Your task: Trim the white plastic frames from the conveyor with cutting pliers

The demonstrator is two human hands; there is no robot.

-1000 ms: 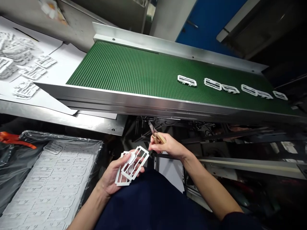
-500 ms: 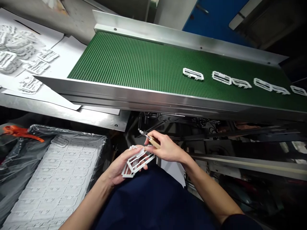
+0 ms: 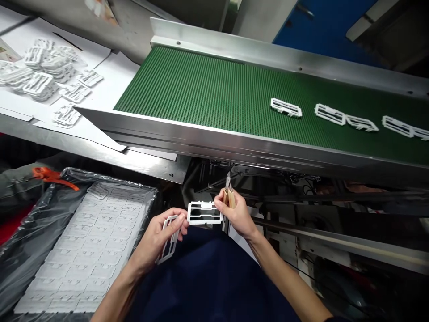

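My left hand (image 3: pixel 156 237) is closed on a slim white plastic frame (image 3: pixel 165 258), tilted steeply in the fingers. A second white plastic frame (image 3: pixel 207 205) with open slots is held level between both hands; my left fingertips are at its left end. My right hand (image 3: pixel 239 217) pinches this frame's right end between thumb and finger. Tucked in the same right hand is a pair of nippers (image 3: pixel 231 198) with yellowish handles, jaws pointing up and away from the frame.
Beyond my hands runs a green conveyor belt (image 3: pixel 201 89) with metal side rails, carrying several white frames (image 3: pixel 286 108) on its right. Stacked white parts (image 3: pixel 40 85) lie on paper at left. Below stands a plastic-lined box (image 3: pixel 152 193) of white parts, with an orange-handled tool (image 3: pixel 55 177) beside it.
The two white frames, overlapped in my left hand before, are now apart. My right hand has turned the nippers upright and grips one frame's end. The view has shifted left.
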